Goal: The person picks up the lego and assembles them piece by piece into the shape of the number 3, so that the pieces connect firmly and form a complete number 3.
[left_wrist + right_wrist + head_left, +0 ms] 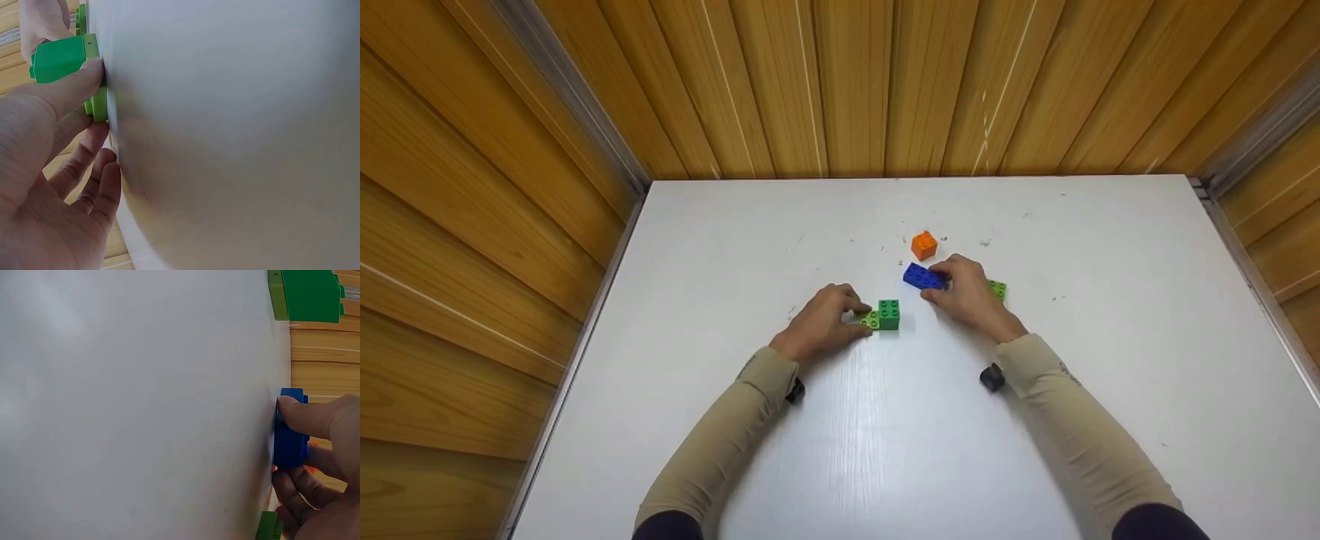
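- Your left hand (pixel 826 319) pinched the light-green plate (pixel 870 320) on the table (pixel 840 450), the green block (pixel 889 315) seated on its right end; a sideways push could have skewed that pair.
- Your right hand (pixel 969 292) gripped the blue brick (pixel 921 276) toward its right end, so it might have pivoted had its free end caught something.
- The orange block (pixel 924 245) stood just beyond the blue brick, where an outward swing could have knocked it.
- The lime piece (pixel 998 290) lay close beside your right hand, partly hidden, and trailing fingers might have nudged it.
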### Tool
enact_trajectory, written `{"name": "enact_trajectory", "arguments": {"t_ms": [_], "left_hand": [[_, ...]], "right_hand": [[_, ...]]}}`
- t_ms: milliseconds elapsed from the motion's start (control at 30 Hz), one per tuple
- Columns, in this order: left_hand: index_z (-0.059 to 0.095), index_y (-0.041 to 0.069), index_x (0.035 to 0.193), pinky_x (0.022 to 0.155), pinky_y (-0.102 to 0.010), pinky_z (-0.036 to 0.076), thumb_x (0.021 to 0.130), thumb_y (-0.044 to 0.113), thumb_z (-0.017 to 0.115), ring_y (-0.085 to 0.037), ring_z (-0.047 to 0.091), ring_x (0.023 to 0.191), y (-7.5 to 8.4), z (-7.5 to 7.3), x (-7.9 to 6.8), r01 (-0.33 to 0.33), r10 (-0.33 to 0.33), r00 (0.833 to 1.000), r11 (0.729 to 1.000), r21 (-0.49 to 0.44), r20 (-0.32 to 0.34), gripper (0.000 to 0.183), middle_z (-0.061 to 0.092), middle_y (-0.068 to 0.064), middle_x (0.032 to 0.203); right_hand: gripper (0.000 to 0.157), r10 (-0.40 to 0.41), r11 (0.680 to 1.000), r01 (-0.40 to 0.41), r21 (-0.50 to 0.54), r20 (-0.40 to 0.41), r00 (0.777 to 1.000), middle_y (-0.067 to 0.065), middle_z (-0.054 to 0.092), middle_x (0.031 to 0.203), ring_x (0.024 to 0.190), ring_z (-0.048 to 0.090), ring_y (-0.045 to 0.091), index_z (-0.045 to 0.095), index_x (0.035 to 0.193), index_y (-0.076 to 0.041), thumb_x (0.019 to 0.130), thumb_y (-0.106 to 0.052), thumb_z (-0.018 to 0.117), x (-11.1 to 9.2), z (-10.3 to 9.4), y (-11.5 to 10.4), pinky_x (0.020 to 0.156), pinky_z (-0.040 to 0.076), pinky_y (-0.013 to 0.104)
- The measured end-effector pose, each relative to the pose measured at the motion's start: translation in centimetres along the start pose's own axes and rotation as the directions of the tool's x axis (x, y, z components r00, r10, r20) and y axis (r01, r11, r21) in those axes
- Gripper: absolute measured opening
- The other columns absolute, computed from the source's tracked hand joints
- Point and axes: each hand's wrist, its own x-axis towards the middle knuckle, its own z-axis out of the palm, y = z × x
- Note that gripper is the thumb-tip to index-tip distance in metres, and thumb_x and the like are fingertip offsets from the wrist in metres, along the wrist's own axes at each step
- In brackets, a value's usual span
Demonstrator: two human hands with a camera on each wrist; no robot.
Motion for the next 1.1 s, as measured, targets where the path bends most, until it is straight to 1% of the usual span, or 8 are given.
{"name": "enact_trajectory", "arguments": {"t_ms": [67,200,467,600,700,833,1033,1100], "left_hand": [[0.079,0.008,0.127,0.099,-0.036,0.053,0.094,0.027,0.086,-0.019,0.060,0.109,0.0,0.0,0.0,0.007,-0.007,1.000,1.000,-0.001,0.001,0.039,0.071,-0.001,0.113],[0.079,0.008,0.128,0.099,-0.036,0.053,0.093,0.027,0.086,-0.018,0.059,0.109,0.1,0.0,-0.1,0.022,-0.022,1.000,1.000,-0.012,0.002,0.040,0.071,-0.001,0.113],[0.078,0.008,0.130,0.101,-0.036,0.053,0.093,0.025,0.087,-0.017,0.059,0.111,0.2,0.0,-0.2,0.028,-0.028,1.000,0.999,-0.038,-0.001,0.042,0.070,0.000,0.115],[0.077,0.007,0.130,0.101,-0.036,0.053,0.092,0.024,0.087,-0.018,0.059,0.110,0.2,0.0,-0.4,0.033,-0.033,0.999,0.998,-0.054,-0.007,0.042,0.070,0.000,0.115],[0.077,0.007,0.130,0.100,-0.036,0.053,0.092,0.024,0.087,-0.018,0.059,0.110,0.1,0.0,-0.5,0.035,-0.036,0.999,0.998,-0.059,-0.011,0.043,0.070,-0.001,0.116],[0.078,0.008,0.130,0.100,-0.036,0.053,0.091,0.025,0.088,-0.018,0.059,0.111,0.1,-0.1,-0.5,0.039,-0.039,0.999,0.997,-0.060,-0.010,0.043,0.070,0.000,0.116],[0.079,0.010,0.127,0.098,-0.036,0.052,0.092,0.027,0.087,-0.018,0.058,0.110,-0.2,0.0,-0.5,0.031,-0.032,0.999,0.999,-0.044,-0.023,0.040,0.070,0.001,0.114],[0.080,0.010,0.126,0.099,-0.036,0.052,0.092,0.026,0.087,-0.018,0.059,0.110,-0.2,0.1,-0.4,0.027,-0.029,0.999,0.999,-0.044,-0.029,0.039,0.071,0.001,0.114]], "right_hand": [[0.045,-0.014,1.000,0.014,0.015,-0.014,1.000,0.024,0.071,0.120,0.112,0.065,0.038,0.073,0.129,0.007,0.092,-0.014,0.085,0.0,0.0,0.1,0.102,0.054,0.053],[0.046,-0.003,0.999,0.003,0.041,-0.012,1.000,0.025,0.070,0.123,0.115,0.065,0.038,0.072,0.131,0.007,0.092,-0.014,0.085,0.0,-0.2,0.3,0.104,0.053,0.053],[0.047,0.081,0.994,-0.083,0.068,0.027,0.996,0.022,0.067,0.132,0.119,0.061,0.036,0.069,0.136,0.002,0.095,-0.016,0.083,-0.3,-1.0,0.0,0.109,0.051,0.053],[0.044,0.102,0.991,-0.104,0.085,0.032,0.994,0.020,0.067,0.135,0.121,0.063,0.036,0.069,0.136,0.001,0.096,-0.014,0.082,-0.5,-1.3,-0.3,0.109,0.053,0.053],[0.044,0.103,0.989,-0.106,0.106,0.027,0.994,0.020,0.067,0.134,0.121,0.063,0.037,0.069,0.136,0.001,0.096,-0.012,0.081,-0.7,-1.6,-0.5,0.108,0.054,0.054],[0.043,0.096,0.986,-0.098,0.133,0.023,0.995,0.019,0.067,0.131,0.122,0.062,0.037,0.070,0.136,0.001,0.096,-0.013,0.081,-0.8,-2.1,-0.6,0.111,0.051,0.056],[0.040,0.029,0.989,-0.028,0.148,-0.006,1.000,0.021,0.070,0.125,0.118,0.064,0.039,0.072,0.132,0.001,0.094,-0.008,0.081,-0.9,-3.0,-0.7,0.108,0.050,0.058],[0.040,0.022,0.989,-0.022,0.149,-0.002,1.000,0.021,0.070,0.125,0.117,0.064,0.038,0.073,0.132,0.001,0.094,-0.009,0.082,-0.9,-3.2,-0.7,0.107,0.051,0.057]]}}
